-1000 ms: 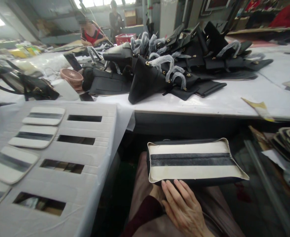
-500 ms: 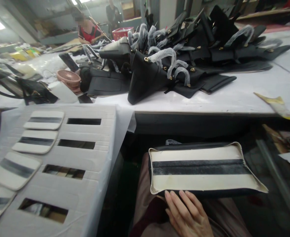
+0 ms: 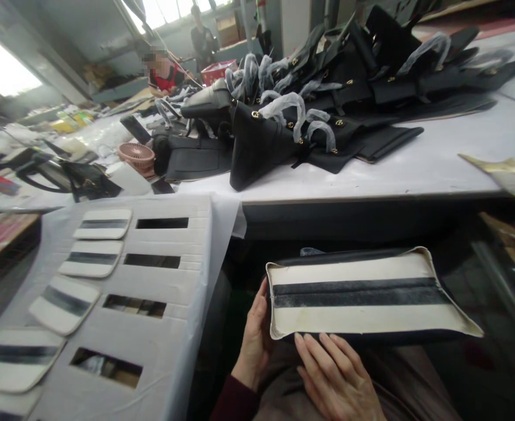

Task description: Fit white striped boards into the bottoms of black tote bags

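A black handbag [image 3: 354, 338] lies over my lap with its base turned up toward me. Its cream base lining [image 3: 363, 318] has raised corners and a dark strip [image 3: 354, 293] along the middle. At the left end, my left hand [image 3: 254, 339] is closed on the bag's side, its fingers partly hidden behind it. My right hand [image 3: 336, 374] rests at the near edge, fingers stretched out and fingertips touching the bag. Part of a plastic-wrapped handle [image 3: 311, 251] shows beyond the far side.
Left of me, a paper-covered cardboard surface [image 3: 176, 292] with cut slots bears several cream pieces with dark strips [image 3: 67, 304]. Black bags [image 3: 261, 140] with wrapped handles are heaped on the white table [image 3: 450, 158]. A pink fan [image 3: 137, 156] stands there. Two people [image 3: 165, 76] are in the background.
My left hand has come into view and grips the bag's left end. My right hand stays at the near edge. The view has shifted slightly left.
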Demonstrator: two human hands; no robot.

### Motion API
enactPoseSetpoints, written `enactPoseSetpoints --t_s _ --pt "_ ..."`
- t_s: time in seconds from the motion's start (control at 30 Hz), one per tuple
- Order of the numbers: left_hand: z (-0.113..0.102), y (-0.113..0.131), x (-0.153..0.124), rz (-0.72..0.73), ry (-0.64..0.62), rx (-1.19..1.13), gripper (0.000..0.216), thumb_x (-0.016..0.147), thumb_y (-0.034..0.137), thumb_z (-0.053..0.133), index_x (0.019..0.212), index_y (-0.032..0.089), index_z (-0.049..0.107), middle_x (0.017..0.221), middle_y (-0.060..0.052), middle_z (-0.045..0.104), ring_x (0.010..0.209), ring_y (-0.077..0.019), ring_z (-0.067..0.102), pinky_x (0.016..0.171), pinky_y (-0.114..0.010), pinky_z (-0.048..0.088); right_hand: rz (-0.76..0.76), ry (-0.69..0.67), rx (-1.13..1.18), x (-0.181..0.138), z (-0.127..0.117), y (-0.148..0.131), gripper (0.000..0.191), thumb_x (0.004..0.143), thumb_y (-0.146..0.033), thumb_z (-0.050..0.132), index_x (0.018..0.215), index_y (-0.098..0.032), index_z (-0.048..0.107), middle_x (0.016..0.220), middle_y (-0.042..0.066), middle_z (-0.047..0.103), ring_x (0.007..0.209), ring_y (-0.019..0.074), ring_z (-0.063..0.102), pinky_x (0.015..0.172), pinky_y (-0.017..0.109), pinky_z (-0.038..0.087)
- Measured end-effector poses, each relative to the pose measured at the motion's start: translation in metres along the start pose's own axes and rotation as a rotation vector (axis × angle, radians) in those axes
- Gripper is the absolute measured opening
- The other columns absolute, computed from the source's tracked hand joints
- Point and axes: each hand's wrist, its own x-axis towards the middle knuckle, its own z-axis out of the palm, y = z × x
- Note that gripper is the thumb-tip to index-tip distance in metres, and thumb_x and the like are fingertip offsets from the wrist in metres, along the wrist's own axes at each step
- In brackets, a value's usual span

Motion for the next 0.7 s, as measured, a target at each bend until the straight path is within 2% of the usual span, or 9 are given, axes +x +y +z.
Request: enactPoseSetpoints --t_s 0.27,0.37,0.57,0.7 --pt "0.002 0.010 -0.003 -0.017 -0.007 0.122 0.065 0.083 0.038 0.074 0.142 0.023 0.051 0.136 -0.011 0.061 0.127 -0.0302 0.055 0.110 -0.044 0.042 -0.005 -0.016 0.030 -0.013 0.006 0.005 0.033 0.094 -0.024 0.056 0.125 -0.020 0.067 0.130 -0.002 0.065 0.117 0.0193 0.056 0.121 0.036 0.027" --pt "0.005 0.016 -0.003 -0.038 0.029 0.182 0.065 0.082 0.036 0.076 0.141 0.022 0.052 0.133 -0.011 0.063 0.125 -0.0294 0.057 0.110 -0.042 0.041 0.003 -0.015 0.061 -0.015 0.007 0.008 0.033 0.095 -0.022 0.054 0.125 -0.022 0.067 0.133 -0.003 0.063 0.118 0.0181 0.056 0.122 0.036 0.027" --pt "0.015 0.027 -0.004 -0.090 0.074 0.306 0.065 0.082 0.034 0.077 0.140 0.020 0.053 0.128 -0.012 0.066 0.120 -0.0289 0.060 0.108 -0.040 0.042 -0.017 0.004 0.125 -0.005 0.002 0.015 0.042 0.101 -0.014 0.034 0.117 -0.021 0.072 0.125 -0.005 0.067 0.110 0.0143 0.058 0.123 0.034 0.022" --pt "0.020 0.031 -0.004 -0.113 0.063 0.358 0.062 0.085 0.033 0.073 0.142 0.021 0.051 0.127 -0.011 0.066 0.120 -0.0276 0.060 0.107 -0.039 0.043 0.003 0.016 0.134 -0.001 0.002 0.017 0.044 0.101 -0.014 0.031 0.115 -0.021 0.072 0.120 -0.006 0.070 0.109 0.0144 0.058 0.123 0.033 0.021"
